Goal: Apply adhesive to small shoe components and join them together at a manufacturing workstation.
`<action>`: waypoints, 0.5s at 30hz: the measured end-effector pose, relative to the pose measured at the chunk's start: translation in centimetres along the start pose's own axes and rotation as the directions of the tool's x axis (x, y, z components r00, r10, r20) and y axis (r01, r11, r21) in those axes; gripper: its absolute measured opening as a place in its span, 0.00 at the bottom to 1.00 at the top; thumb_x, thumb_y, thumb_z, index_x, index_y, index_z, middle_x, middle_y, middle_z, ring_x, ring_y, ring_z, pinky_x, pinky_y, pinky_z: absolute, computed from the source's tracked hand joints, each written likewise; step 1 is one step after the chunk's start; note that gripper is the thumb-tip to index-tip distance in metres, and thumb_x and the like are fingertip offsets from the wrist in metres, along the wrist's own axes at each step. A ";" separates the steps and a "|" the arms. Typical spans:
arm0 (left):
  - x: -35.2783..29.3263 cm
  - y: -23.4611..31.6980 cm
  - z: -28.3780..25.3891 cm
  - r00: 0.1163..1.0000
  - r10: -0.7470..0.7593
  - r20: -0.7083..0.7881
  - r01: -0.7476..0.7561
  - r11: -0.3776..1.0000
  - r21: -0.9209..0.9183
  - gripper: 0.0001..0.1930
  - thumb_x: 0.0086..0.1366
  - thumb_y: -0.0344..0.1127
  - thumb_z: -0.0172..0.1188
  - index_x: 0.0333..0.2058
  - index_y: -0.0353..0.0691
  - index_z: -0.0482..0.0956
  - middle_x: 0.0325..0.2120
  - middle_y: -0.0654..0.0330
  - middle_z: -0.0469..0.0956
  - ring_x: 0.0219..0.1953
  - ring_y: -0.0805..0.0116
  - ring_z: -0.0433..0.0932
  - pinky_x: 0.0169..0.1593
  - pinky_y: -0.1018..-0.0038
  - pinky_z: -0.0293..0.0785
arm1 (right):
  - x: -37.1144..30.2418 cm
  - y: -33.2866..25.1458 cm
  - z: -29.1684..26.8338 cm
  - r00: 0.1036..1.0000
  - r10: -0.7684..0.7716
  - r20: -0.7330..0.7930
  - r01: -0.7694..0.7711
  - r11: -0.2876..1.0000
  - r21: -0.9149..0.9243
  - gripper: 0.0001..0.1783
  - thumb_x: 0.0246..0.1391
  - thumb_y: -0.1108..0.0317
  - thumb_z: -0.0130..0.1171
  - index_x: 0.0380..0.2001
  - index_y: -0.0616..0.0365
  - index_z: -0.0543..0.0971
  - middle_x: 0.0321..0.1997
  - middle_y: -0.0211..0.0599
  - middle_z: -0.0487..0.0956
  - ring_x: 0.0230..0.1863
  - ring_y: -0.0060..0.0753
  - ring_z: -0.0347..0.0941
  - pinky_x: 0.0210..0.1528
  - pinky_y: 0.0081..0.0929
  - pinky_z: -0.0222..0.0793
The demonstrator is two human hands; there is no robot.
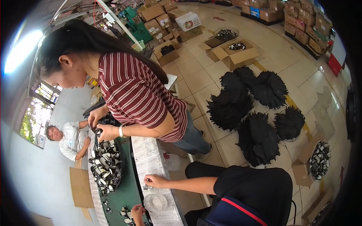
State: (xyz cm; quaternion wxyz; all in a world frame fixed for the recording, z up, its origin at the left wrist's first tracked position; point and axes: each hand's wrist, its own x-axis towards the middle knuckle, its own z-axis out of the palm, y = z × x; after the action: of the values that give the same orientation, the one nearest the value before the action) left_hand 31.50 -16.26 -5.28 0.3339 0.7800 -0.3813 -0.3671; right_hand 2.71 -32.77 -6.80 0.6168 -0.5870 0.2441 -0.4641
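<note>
My right hand [155, 181] is over the paper-covered table edge [151, 158], its fingers pinched at a small dark item too small to make out. My left hand [138, 211] is closed near the green belt [132, 188]. What it holds, if anything, I cannot make out. Between and beside my hands lies a whitish, round, ring-like item [157, 203]. Several small black-and-white pieces [126, 214] lie on the belt beside my left hand. Farther up the belt, a round basket [121, 169] is heaped with similar pieces.
A co-worker in a striped shirt [139, 90] stands close by, handling dark pieces over the basket. Another person [71, 141] is across the belt. Black fringed piles [258, 139] and open cartons [235, 52] stand on the floor. A cardboard sheet [81, 188] leans beyond the belt.
</note>
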 end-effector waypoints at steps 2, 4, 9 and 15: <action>0.1 -1.2 0.1 0.985 0.105 -0.136 -0.086 0.986 0.142 0.03 0.65 0.28 0.55 0.32 0.36 0.77 0.18 0.59 0.76 0.15 0.73 0.73 0.17 0.76 0.67 | 0.1 0.0 0.1 1.000 0.012 -0.006 -0.012 0.999 -0.046 0.11 0.59 0.63 0.57 0.36 0.61 0.77 0.30 0.39 0.80 0.32 0.30 0.75 0.37 0.30 0.71; 1.5 -2.1 0.2 0.897 0.395 -0.197 -0.285 0.860 0.424 0.12 0.68 0.34 0.55 0.27 0.34 0.73 0.13 0.62 0.69 0.14 0.70 0.68 0.19 0.70 0.66 | 0.5 1.8 0.3 1.000 0.012 -0.013 -0.014 0.996 -0.091 0.11 0.59 0.60 0.57 0.35 0.57 0.76 0.28 0.33 0.77 0.32 0.24 0.71 0.37 0.28 0.70; 5.3 2.0 2.1 0.967 -0.139 -0.212 0.061 0.939 -0.338 0.18 0.69 0.44 0.51 0.21 0.41 0.71 0.17 0.63 0.70 0.18 0.71 0.68 0.21 0.71 0.62 | 2.8 4.5 -1.3 1.000 0.027 0.007 -0.028 0.999 0.024 0.10 0.62 0.62 0.57 0.35 0.57 0.74 0.29 0.26 0.76 0.33 0.19 0.71 0.38 0.25 0.70; 0.4 1.2 -2.1 0.873 0.023 -0.488 -0.151 0.963 -0.224 0.16 0.65 0.44 0.58 0.43 0.37 0.80 0.28 0.64 0.81 0.28 0.71 0.79 0.32 0.73 0.74 | 1.9 2.0 1.1 0.993 0.118 -0.019 -0.117 0.992 0.050 0.11 0.63 0.64 0.58 0.36 0.62 0.78 0.30 0.26 0.78 0.31 0.15 0.70 0.35 0.17 0.68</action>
State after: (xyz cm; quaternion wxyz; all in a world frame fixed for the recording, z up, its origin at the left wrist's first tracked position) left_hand 33.00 -16.61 -3.36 0.5317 0.7790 -0.2710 -0.1924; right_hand 5.02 -34.08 -8.04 0.6545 -0.5511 0.2738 -0.4392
